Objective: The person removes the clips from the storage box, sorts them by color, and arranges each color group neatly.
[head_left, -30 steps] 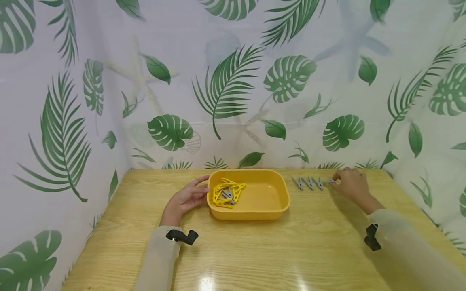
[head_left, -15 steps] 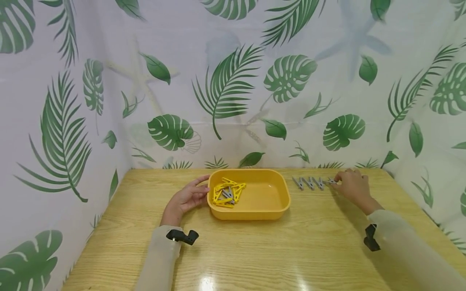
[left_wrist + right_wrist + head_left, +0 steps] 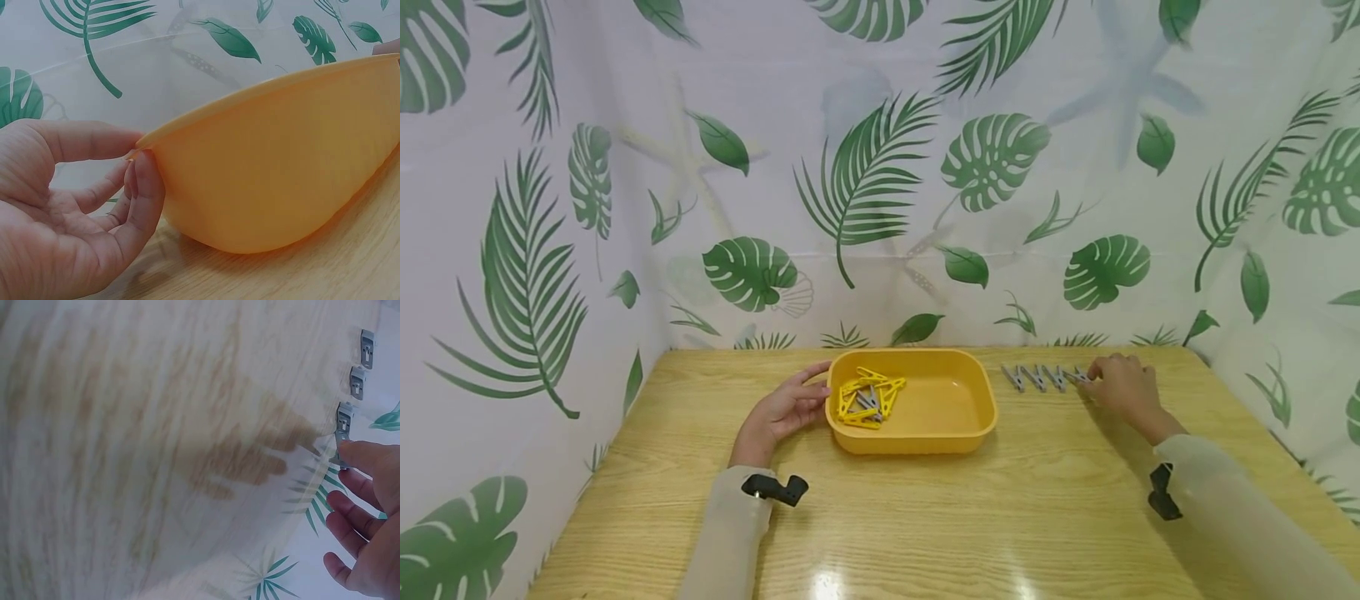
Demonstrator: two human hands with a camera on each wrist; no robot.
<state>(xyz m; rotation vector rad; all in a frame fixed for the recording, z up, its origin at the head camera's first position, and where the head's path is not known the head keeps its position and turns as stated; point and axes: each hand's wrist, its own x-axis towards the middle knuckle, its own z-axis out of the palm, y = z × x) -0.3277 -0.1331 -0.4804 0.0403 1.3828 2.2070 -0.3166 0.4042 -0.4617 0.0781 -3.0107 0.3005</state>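
Looks to us like grey clips being lined up on the counter (image 3: 925, 517), partway through. Laid out: three grey clips (image 3: 1034, 379) in a row right of the yellow tub (image 3: 913, 446), plus a fourth clip (image 3: 1079, 376) at the row's right end. The right hand (image 3: 1126, 390) has that fourth one pinched between thumb and fingers, so we'd call it placed but not let go. Left hand (image 3: 782, 412) has its fingers gripping the tub's left rim, probably to steady it.

Remaining, by our read: the grey pieces (image 3: 871, 403) in the tub's left half, tangled with yellow clips (image 3: 888, 403). Overlap hides the exact count there. No yellow on the counter that we can see, so if yellow gets a row too, it's not begun. Can't tell from here whether it does.
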